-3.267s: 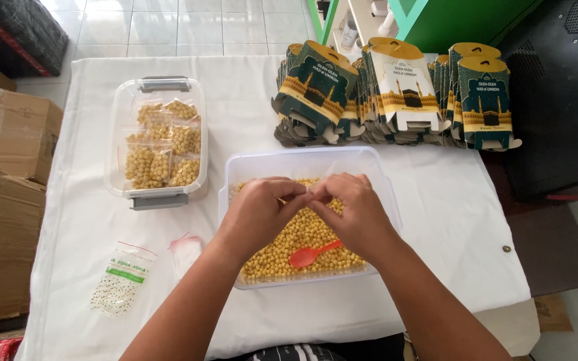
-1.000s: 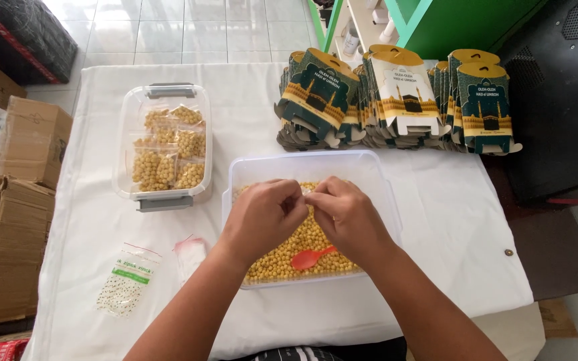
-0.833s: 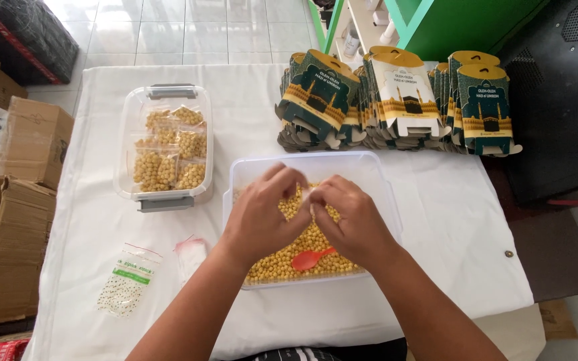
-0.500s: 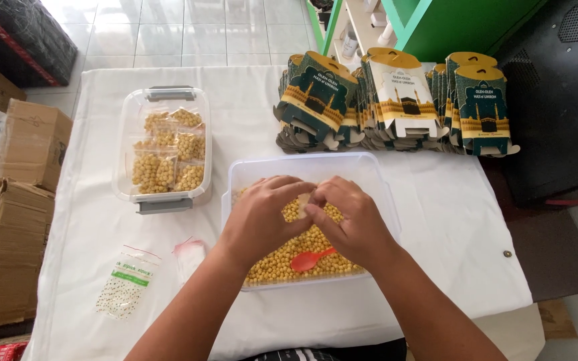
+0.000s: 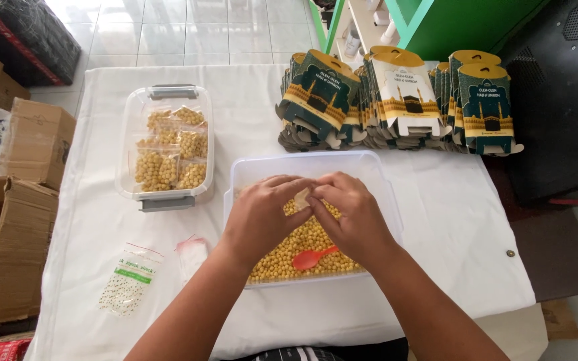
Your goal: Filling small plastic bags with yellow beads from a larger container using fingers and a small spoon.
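head view: bench [image 5: 436, 220] under white cloth, tiled floor beyond, cardboard boxes [image 5: 15, 200] left, printed cartons [image 5: 396, 100] far right | change: scene much as a moment earlier, hands shifted only slightly | left hand [image 5: 262, 217] and right hand [image 5: 352, 217] curled, fingertips pinching a small clear bag [image 5: 302, 197] together over the near tub [image 5: 369, 167] of yellow beans [image 5: 296, 244]; red scoop [image 5: 312, 259] lies in it

A white-clothed counter [image 5: 449, 220] carries two clear tubs [image 5: 376, 170] [image 5: 165, 194], stacked green cartons [image 5: 403, 100] and small plastic bags [image 5: 128, 277].
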